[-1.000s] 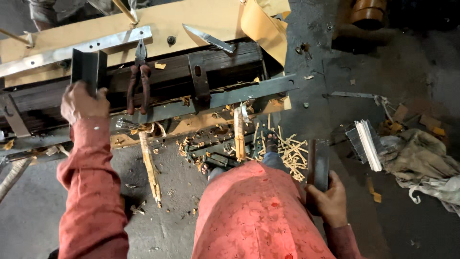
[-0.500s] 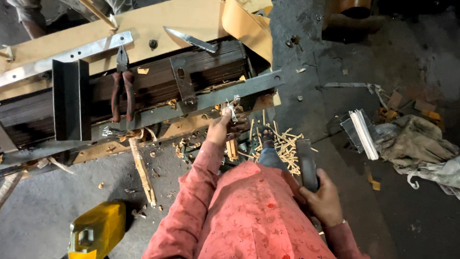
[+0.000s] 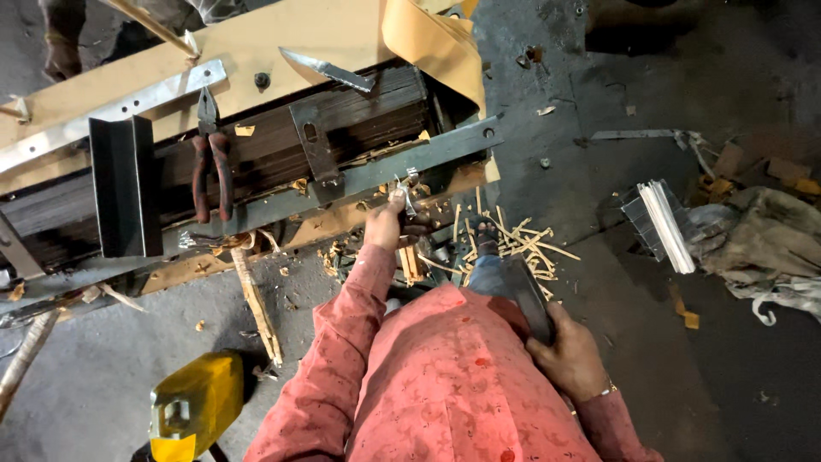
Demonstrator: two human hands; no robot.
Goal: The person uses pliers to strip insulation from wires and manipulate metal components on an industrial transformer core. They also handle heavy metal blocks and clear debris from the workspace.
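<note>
My left hand (image 3: 385,224) reaches forward to the grey steel bar (image 3: 359,178) of a long laminated metal stack. Its fingers pinch a small shiny metal piece (image 3: 404,193) at the bar's lower edge. My right hand (image 3: 569,351) stays low by my hip, closed around a dark flat metal block (image 3: 523,291). Red-handled pliers (image 3: 211,167) lie on the stack to the left. A dark steel angle piece (image 3: 124,184) stands further left.
A pointed blade (image 3: 325,68) lies on the tan board, with curled tan sheet (image 3: 432,43) at its right end. Wood splinters (image 3: 513,241) litter the floor. A stack of thin metal sheets (image 3: 660,224) and rags (image 3: 774,244) sit right. A yellow tool (image 3: 192,404) is at lower left.
My left hand left the dark angle piece and swung right to the grey bar, now pinching the small shiny piece. The right hand kept its hold. The view shifted, showing the yellow tool.
</note>
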